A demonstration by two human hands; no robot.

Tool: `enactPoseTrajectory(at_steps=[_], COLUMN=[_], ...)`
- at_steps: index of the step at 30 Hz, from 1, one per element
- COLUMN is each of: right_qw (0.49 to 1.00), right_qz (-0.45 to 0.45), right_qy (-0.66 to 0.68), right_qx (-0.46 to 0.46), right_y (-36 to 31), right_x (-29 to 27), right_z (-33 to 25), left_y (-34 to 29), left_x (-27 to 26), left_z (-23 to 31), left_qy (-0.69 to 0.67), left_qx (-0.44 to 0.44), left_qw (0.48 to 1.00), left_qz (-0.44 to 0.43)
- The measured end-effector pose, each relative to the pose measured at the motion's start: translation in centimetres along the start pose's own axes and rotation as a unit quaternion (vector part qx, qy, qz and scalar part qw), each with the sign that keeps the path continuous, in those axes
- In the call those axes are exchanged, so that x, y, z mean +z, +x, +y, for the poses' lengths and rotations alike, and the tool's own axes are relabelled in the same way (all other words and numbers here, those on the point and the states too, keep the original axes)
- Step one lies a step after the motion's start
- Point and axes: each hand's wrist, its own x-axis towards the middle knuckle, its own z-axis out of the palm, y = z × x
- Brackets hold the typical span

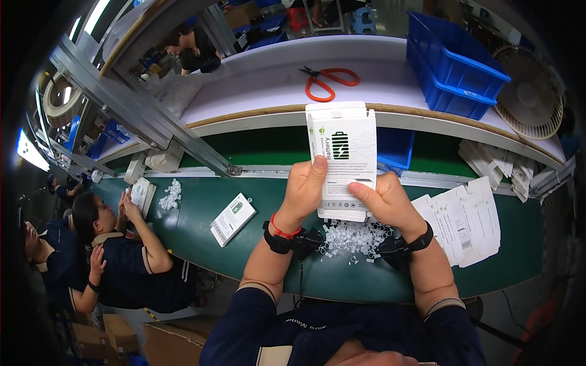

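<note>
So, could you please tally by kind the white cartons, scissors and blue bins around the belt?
White cartons: 3, one held in both hands, one lying on the belt, one at a co-worker's hands
Orange-handled scissors: 1
Blue bins: 2, stacked
Total: 6

Orange-handled scissors at 12 on white shelf. Blue bins at 2. Flat white cartons at 3. Boxed pack on green belt at 9.
</note>
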Motion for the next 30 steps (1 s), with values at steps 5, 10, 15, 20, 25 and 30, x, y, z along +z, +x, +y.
enactPoseTrajectory(at_steps=[5, 10, 15, 20, 25, 30], right_qw=[1.0, 0.993, 0.979, 0.942, 0.962, 0.955], right_qz=[-0.011, 0.087, 0.188, 0.223, 0.191, 0.164], right_qy=[-0.001, 0.085, -0.064, -0.208, -0.172, -0.234], right_qx=[0.017, -0.007, -0.053, -0.141, -0.091, -0.08], right_y=[-0.2, -0.3, 0.1, 0.6, 0.7, 0.5], right_x=[-1.6, -2.2, -1.0, 1.1, 0.6, 0.4], right_z=[0.1, -0.3, -0.1, 1.0, 1.1, 0.1], left_y=[0.2, 0.3, 0.9, 0.4, 0.6, 0.5], left_x=[0.0, -0.4, 1.0, 1.9, 1.7, 1.9], left_z=[0.7, 0.9, 0.5, 0.9, 0.6, 0.1], left_qy=[-0.009, 0.089, 0.26, 0.385, 0.402, 0.422], left_qx=[-0.01, -0.019, 0.043, 0.113, 0.136, 0.12], left_qw=[1.0, 0.985, 0.965, 0.916, 0.906, 0.899], left_qz=[-0.008, -0.148, -0.002, 0.002, -0.016, -0.007])
